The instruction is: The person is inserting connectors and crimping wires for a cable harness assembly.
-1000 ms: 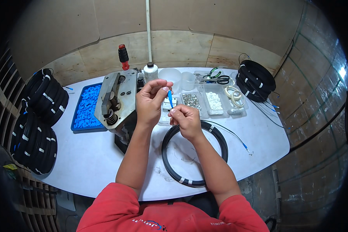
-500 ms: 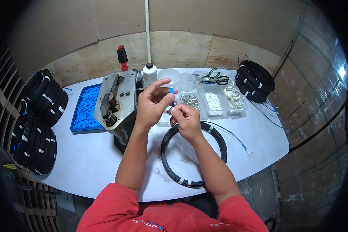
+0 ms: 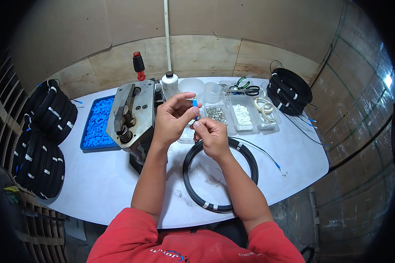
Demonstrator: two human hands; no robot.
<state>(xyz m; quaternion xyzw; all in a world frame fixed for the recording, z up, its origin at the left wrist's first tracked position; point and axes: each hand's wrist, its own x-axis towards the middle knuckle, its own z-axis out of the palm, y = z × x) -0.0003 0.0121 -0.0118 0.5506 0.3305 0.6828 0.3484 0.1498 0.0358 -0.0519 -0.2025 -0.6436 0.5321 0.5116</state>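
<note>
Blue connector only partly visible

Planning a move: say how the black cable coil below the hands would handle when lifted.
The black cable coil would probably flex but stay ringed, since white bands bind it. Its loose end, tipped with a blue connector, would likely trail or swing.

Smooth plastic connector; worn metal machine; matt cable coil
</note>
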